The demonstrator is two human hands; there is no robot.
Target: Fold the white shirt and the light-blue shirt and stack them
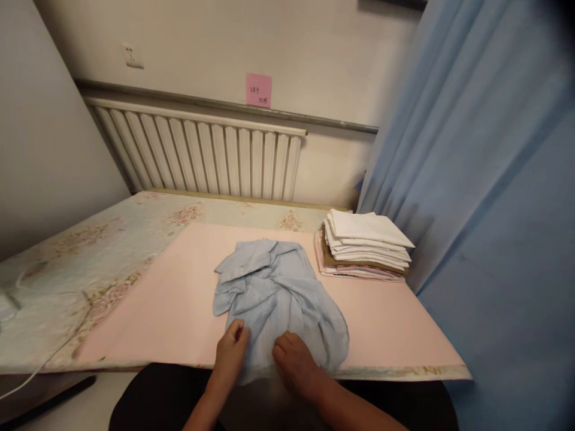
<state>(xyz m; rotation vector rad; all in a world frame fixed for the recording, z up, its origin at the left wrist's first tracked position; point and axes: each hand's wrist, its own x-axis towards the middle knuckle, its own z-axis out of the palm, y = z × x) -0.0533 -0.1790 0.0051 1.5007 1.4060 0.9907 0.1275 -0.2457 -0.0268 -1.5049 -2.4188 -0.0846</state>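
Note:
A crumpled light blue shirt (274,293) lies on a pink sheet (179,299) near the table's front edge. My left hand (230,350) rests on the shirt's near left edge, fingers curled and pinching the fabric. Beside it, my right hand (291,359) is closed on the cloth at the shirt's near middle. The shirt's lower hem hangs slightly over the table edge between my hands.
A stack of folded white, tan and pink garments (363,245) sits at the back right of the pink sheet. A floral tablecloth (90,251) covers the table's left. A blue curtain (485,197) hangs at right, a radiator (202,152) behind. A white cable (40,365) trails at left.

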